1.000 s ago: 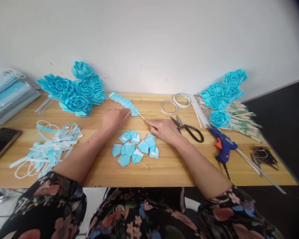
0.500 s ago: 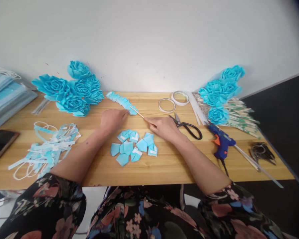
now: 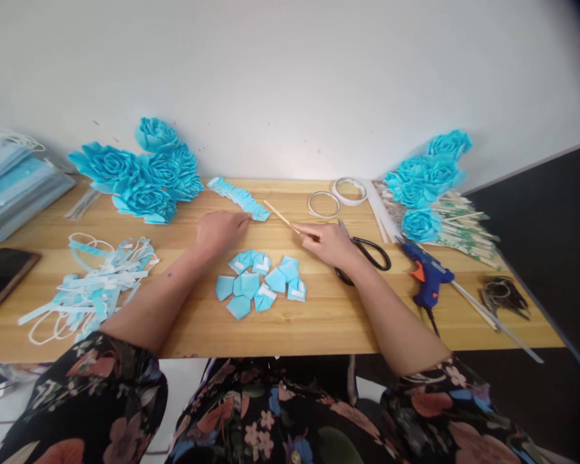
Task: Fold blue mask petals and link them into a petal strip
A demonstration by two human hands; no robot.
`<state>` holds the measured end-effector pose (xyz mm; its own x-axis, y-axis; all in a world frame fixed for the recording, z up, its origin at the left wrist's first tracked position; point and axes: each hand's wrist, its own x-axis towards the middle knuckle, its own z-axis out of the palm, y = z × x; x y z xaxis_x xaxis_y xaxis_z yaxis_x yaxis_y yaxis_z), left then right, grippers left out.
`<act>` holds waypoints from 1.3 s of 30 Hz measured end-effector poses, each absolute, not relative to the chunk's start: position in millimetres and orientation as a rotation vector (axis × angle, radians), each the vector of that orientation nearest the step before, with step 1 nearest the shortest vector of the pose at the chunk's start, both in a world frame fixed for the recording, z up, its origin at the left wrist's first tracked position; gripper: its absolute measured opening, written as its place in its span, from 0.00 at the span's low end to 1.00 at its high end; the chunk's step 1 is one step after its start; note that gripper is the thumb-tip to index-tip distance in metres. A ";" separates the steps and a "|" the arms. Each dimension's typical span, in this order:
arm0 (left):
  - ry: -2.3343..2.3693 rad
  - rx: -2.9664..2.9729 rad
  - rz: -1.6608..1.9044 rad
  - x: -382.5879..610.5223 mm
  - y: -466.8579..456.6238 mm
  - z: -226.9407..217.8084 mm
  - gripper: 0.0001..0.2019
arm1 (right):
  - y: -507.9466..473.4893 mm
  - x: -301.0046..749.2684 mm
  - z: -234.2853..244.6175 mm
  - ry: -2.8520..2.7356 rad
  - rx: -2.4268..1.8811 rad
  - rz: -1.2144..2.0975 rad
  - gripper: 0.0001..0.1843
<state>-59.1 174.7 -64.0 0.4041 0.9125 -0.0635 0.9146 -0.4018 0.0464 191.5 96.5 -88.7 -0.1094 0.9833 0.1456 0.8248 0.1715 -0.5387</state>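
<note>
My left hand [image 3: 222,232] has its fingers drawn together, with the fingertips on the near end of an overlapping row of light blue folded petals [image 3: 239,196]. Between the fingers of my right hand [image 3: 323,243] is a thin wooden stick [image 3: 280,215], its tip just right of the row and apart from it. Below both hands lie several loose blue petals [image 3: 245,285], some with white tape strips on them. Black-handled scissors [image 3: 374,251] lie partly hidden behind my right hand.
Blue fabric-like flowers [image 3: 147,171] stand at the back left, more blue flowers [image 3: 423,177] at the back right. Tape rolls [image 3: 325,203], a blue glue gun [image 3: 428,277], wooden sticks [image 3: 473,232], cut straps [image 3: 96,283], a phone [image 3: 7,280] and packed masks [image 3: 22,187] surround the work area.
My right hand has drawn the stick to the right, so its tip has left the petal row. The scissors have shifted or turned beside that hand. My left hand stays at the row.
</note>
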 end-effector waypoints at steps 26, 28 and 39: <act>1.536 2.462 0.277 -65.0 179.4 -69.9 0.20 | 93.1 189.5 -86.8 -2.168 -1.740 0.366 0.23; 1.526 2.502 0.213 -65.0 179.7 -70.4 0.20 | 93.7 191.8 -84.1 -2.129 -1.741 0.398 0.25; 1.417 2.503 0.081 -76.0 194.6 -71.4 0.19 | 106.4 225.9 -65.0 -2.074 -1.616 0.250 0.22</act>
